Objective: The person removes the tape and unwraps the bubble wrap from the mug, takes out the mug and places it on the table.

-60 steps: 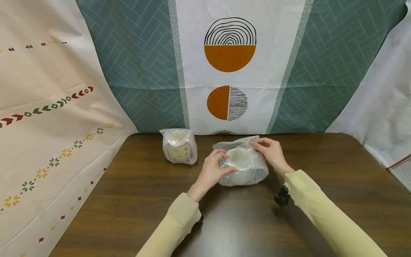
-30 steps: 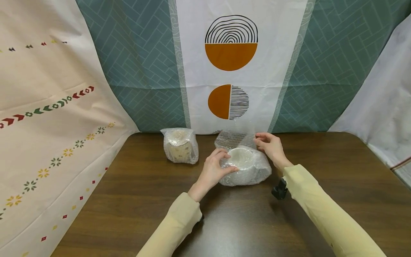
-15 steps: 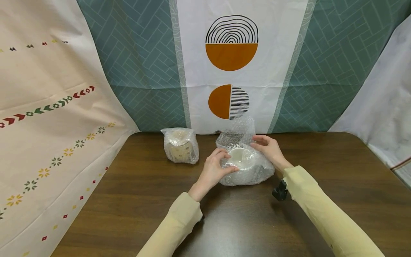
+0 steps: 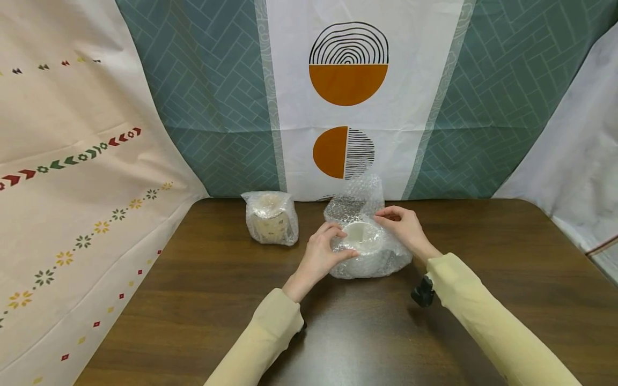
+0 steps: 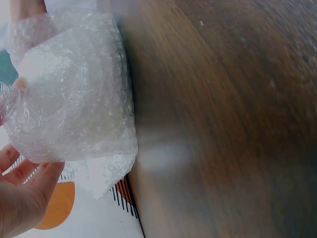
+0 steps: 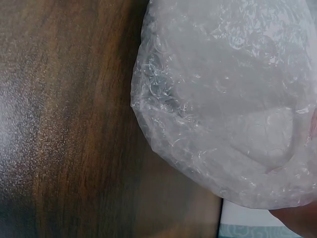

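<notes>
A round-rimmed white cup point(image 4: 363, 235) stands upright inside a clear bubble wrap bag point(image 4: 374, 267) on the table. The bag's flap point(image 4: 363, 195) rises behind it, its mouth parted above the rim. My left hand point(image 4: 319, 256) grips the wrapped cup from the left, thumb in front and fingers at the far side of the rim. With its thumb and fingertips, my right hand point(image 4: 404, 230) pinches the bag's edge at the upper right. The left wrist view shows the bubble wrap point(image 5: 74, 104) close up; in the right wrist view a pale shape shows through the plastic point(image 6: 267, 139).
Another bubble-wrapped item point(image 4: 271, 220), cream with small marks, stands at the back left. The brown wooden table point(image 4: 203, 300) ends at a hanging patterned cloth point(image 4: 222, 107). A cream embroidered cloth point(image 4: 87, 214) borders the left side.
Since two seconds ago the flap, folded low behind the rim, has risen upright and the bag has spread to the right. My right hand has just shifted slightly left; the left hand stays put.
</notes>
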`<state>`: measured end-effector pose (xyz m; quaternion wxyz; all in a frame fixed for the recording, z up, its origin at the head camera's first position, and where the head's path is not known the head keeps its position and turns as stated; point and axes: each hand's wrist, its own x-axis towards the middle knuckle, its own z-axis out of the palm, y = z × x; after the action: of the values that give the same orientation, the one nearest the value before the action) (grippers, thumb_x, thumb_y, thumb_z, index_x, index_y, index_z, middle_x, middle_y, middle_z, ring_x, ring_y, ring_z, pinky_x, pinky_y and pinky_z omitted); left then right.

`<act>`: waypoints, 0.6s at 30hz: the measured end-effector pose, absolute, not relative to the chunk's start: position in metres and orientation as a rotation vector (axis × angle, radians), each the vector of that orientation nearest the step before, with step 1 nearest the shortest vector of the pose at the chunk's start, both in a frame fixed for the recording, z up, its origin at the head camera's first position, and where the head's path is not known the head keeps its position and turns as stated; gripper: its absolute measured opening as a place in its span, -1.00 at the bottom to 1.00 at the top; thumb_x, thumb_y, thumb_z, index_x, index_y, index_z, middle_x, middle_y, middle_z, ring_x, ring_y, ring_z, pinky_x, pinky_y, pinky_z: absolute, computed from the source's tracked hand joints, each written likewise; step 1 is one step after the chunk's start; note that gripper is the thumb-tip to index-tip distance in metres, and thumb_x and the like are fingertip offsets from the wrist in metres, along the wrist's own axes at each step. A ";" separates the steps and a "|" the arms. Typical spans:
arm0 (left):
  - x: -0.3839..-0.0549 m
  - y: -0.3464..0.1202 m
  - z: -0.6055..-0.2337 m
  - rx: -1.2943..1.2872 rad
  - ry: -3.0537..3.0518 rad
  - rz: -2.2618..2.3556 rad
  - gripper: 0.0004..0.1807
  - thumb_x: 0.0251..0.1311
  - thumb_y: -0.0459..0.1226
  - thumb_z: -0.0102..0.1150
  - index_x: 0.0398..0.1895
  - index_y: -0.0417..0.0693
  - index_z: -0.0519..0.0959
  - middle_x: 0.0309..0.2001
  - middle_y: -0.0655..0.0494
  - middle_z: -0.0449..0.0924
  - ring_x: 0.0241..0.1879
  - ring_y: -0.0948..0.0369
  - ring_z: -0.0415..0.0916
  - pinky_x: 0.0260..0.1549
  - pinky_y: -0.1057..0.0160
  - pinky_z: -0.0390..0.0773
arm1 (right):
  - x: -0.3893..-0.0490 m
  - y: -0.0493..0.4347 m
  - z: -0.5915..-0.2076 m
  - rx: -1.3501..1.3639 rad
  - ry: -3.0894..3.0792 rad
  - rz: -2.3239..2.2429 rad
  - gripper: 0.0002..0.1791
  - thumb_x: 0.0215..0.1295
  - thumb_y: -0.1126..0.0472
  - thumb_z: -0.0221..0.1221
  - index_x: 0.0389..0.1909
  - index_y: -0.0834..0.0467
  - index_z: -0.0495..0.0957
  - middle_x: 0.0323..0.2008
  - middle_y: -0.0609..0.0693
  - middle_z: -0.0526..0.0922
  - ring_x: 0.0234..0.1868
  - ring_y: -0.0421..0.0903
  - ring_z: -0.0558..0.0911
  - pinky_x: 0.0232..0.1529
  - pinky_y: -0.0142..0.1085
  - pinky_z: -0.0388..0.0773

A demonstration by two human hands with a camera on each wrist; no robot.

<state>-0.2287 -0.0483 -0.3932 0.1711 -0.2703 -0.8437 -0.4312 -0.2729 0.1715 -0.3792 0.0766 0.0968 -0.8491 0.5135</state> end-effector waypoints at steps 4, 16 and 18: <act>-0.230 -0.048 -0.394 -0.764 -2.406 -1.209 -0.57 -0.21 -0.18 0.46 -0.30 -0.27 0.57 -0.14 0.01 0.44 -0.15 0.14 0.41 -0.17 0.25 0.40 | -0.271 0.172 -0.378 0.295 -2.561 1.529 -0.75 0.17 0.18 0.21 -0.23 0.27 0.59 -0.28 0.10 0.61 -0.26 -0.05 0.52 -0.29 -0.27 0.40; -0.229 -0.047 -0.394 -0.763 -2.428 -1.229 -0.57 -0.17 -0.17 0.44 -0.28 -0.27 0.56 -0.15 0.04 0.43 -0.17 0.15 0.40 -0.19 0.25 0.41 | -0.259 0.178 -0.377 0.354 -2.593 1.503 -0.73 0.17 0.11 0.22 -0.23 0.23 0.60 -0.24 0.07 0.59 -0.22 -0.02 0.48 -0.29 -0.23 0.40; -0.228 -0.047 -0.393 -0.758 -2.426 -1.232 -0.58 -0.18 -0.17 0.44 -0.29 -0.26 0.56 -0.15 0.04 0.44 -0.17 0.16 0.40 -0.19 0.25 0.41 | -0.258 0.179 -0.377 0.374 -2.586 1.497 -0.73 0.17 0.10 0.22 -0.23 0.23 0.60 -0.22 0.07 0.58 -0.19 -0.01 0.47 -0.27 -0.23 0.40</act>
<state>-0.2282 -0.0469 -0.3934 0.1580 -0.2649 -0.8481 -0.4308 -0.2579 0.1785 -0.3767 0.0652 0.1238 -0.8569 0.4962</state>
